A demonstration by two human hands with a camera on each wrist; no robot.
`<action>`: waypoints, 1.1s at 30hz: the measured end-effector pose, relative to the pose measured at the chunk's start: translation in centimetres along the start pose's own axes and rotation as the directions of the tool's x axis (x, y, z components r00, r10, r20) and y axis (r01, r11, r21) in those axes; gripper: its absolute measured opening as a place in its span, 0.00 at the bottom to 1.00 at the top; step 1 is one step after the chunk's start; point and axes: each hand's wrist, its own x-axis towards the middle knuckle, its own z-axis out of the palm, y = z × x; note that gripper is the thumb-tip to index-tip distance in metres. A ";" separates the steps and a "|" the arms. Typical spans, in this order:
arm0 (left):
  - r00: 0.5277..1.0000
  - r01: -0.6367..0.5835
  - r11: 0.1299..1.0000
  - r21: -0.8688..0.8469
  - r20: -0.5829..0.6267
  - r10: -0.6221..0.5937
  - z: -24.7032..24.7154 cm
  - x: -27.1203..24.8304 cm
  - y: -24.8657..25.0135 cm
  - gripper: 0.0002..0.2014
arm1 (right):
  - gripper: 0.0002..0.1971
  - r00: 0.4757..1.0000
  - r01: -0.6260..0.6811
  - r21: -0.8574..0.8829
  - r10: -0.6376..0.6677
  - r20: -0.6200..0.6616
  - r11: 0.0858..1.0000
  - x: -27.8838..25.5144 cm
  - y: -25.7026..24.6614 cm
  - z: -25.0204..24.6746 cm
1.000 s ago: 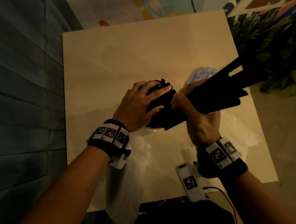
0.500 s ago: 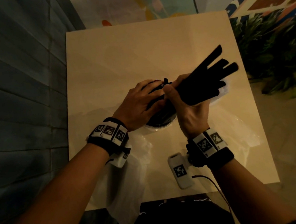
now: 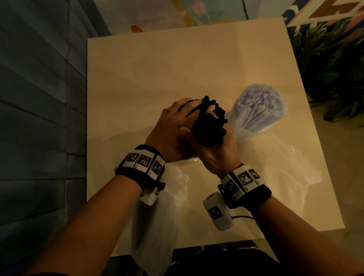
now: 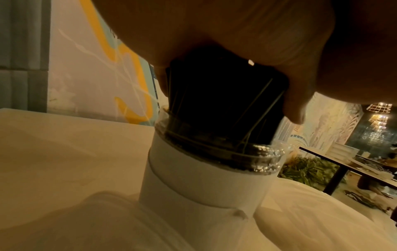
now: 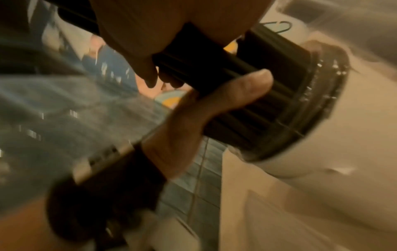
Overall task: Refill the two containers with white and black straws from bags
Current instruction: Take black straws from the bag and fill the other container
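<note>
Square beige glossy table [image 3: 168, 74] bears everything. Crumpled clear plastic bags [image 3: 280, 171] lie flat on its near half. Clear bag of white straws [image 3: 259, 110] stands near table centre, just right of hands. White cylindrical container with clear rim [image 4: 206, 178] upright at table centre. Bundle of black straws [image 3: 209, 125] stands in container mouth, tops fanned. Left hand [image 3: 175, 131] curled round bundle from left. Right hand [image 3: 218, 154] clasps same bundle from near side, thumb [image 5: 232, 95] across straws.
</note>
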 end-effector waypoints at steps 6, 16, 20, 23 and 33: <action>1.000 0.025 1.000 0.016 -0.003 -0.025 -0.1 0.0 0.5 0.45 | 0.17 0.996 0.034 -0.025 -0.036 -0.076 0.999 0.8 -1.5 -1.4; 0.999 0.028 0.998 0.047 -0.027 -0.027 -0.1 -0.2 1.0 0.47 | 0.14 0.995 0.074 -0.042 -0.077 -0.068 0.996 0.2 -1.7 -1.9; 0.998 0.065 0.997 -0.032 -0.022 -0.066 -0.1 -0.3 0.9 0.48 | 0.12 0.975 0.165 -0.001 -0.164 -0.151 0.986 0.8 -3.4 -2.7; 0.997 0.068 0.997 -0.024 -0.025 -0.068 -0.1 -0.3 1.0 0.47 | 0.08 0.981 0.155 -0.080 -0.163 -0.102 0.985 0.5 -2.6 -2.0; 0.999 0.036 0.999 -0.011 0.009 -0.036 -0.2 -0.1 0.7 0.41 | 0.28 0.955 0.296 -0.420 -0.272 0.118 0.858 0.1 -3.1 -2.6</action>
